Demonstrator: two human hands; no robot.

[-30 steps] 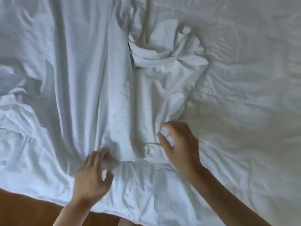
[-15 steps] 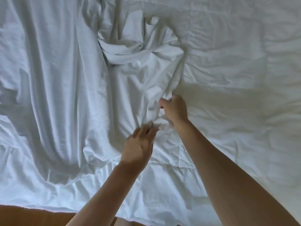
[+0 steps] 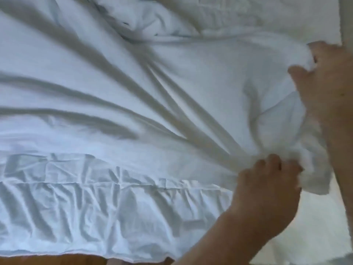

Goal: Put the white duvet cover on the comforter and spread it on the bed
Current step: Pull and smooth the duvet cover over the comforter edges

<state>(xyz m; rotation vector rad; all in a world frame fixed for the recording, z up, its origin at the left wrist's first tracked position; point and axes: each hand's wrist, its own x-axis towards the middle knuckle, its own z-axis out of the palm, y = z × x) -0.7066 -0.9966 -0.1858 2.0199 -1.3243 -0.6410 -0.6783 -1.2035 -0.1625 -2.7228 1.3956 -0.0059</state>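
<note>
Fingers point(image 3: 275, 163) of the left hand point(image 3: 267, 197) are curled tight round a bunched wad of the white duvet cover point(image 3: 172, 96) at the near right, and the right hand point(image 3: 328, 83) grips another clump further back, its arm partly cut off by the right edge. Everything's motion-blurred, so I can't tell cover from comforter. Long folds fan out left across the bed point(image 3: 315, 236) from the 2 grips. A strip of wooden floor point(image 3: 47, 260) shows along the near edge.
</note>
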